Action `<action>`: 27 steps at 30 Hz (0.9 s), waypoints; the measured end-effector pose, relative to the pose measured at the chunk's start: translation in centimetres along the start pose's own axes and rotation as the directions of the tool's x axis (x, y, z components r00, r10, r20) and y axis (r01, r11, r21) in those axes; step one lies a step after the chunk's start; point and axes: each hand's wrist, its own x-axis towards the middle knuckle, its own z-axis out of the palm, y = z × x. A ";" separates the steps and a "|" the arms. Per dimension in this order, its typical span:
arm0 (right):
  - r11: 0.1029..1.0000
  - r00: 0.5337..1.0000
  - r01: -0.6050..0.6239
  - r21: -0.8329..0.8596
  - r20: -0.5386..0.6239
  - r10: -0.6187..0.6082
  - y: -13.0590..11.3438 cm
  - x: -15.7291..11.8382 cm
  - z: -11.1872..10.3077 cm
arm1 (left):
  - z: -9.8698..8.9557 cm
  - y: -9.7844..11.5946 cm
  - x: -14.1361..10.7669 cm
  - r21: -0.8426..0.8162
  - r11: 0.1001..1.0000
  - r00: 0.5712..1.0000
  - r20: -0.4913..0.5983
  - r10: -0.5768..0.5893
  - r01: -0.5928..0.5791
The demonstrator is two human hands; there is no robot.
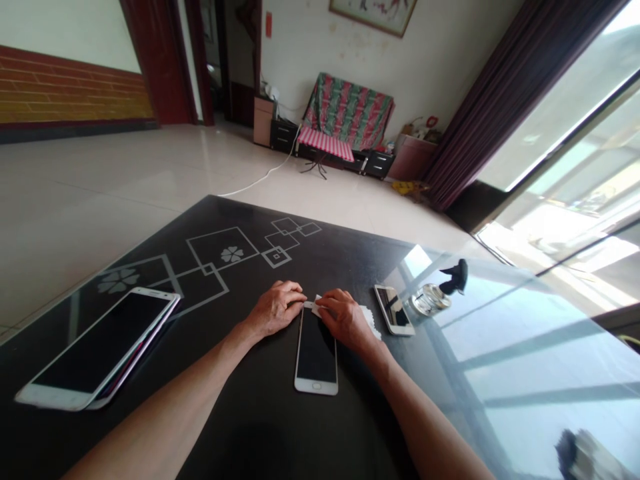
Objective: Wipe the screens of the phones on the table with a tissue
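Note:
A white-framed smartphone (pixel 317 353) with a dark screen lies face up on the black glossy table, its button end toward me. At its upper left corner my left hand (pixel 279 309) is closed, with fingertips on the phone's edge. My right hand (pixel 345 317) is closed over the phone's upper right part, pinching a white tissue (pixel 369 321). Part of the tissue sticks out between the two hands, and more shows beyond the right knuckles. The right palm and much of the tissue are hidden.
To the left lies a large stacked white phone or tablet (pixel 103 347). On the right are a smaller white phone (pixel 394 310) and a clear spray bottle (pixel 431 300) with a black nozzle. A blurred dark-and-white object (pixel 590 457) sits at lower right. The table (pixel 250 427) has printed squares.

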 end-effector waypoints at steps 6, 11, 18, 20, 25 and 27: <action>0.997 0.995 -0.059 0.040 -0.082 0.062 0.7 -0.3 0.4 | -0.2 0.4 0.0 0.062 0.998 0.999 0.049 0.008 -0.012; 0.992 0.982 -0.126 0.025 -0.142 0.128 0.6 -0.5 1.0 | -0.3 0.7 0.0 0.064 0.998 0.997 0.078 -0.014 0.009; 0.987 0.973 -0.160 0.016 -0.164 0.161 0.1 -1.6 0.5 | -0.4 0.7 0.1 0.046 0.999 0.997 0.079 -0.019 0.016; 0.984 0.969 -0.178 0.005 -0.176 0.176 -0.4 -2.6 0.2 | -0.3 0.7 0.2 0.039 0.999 0.997 0.078 -0.021 0.018; 0.980 0.977 -0.197 0.024 -0.079 0.198 -2.2 -5.8 -0.7 | -0.4 0.8 0.2 0.033 0.999 0.997 0.076 -0.024 0.021; 0.978 0.978 -0.204 0.038 -0.041 0.206 -2.6 -6.5 -1.0 | -0.4 0.9 0.2 0.038 0.999 0.996 0.082 -0.026 0.023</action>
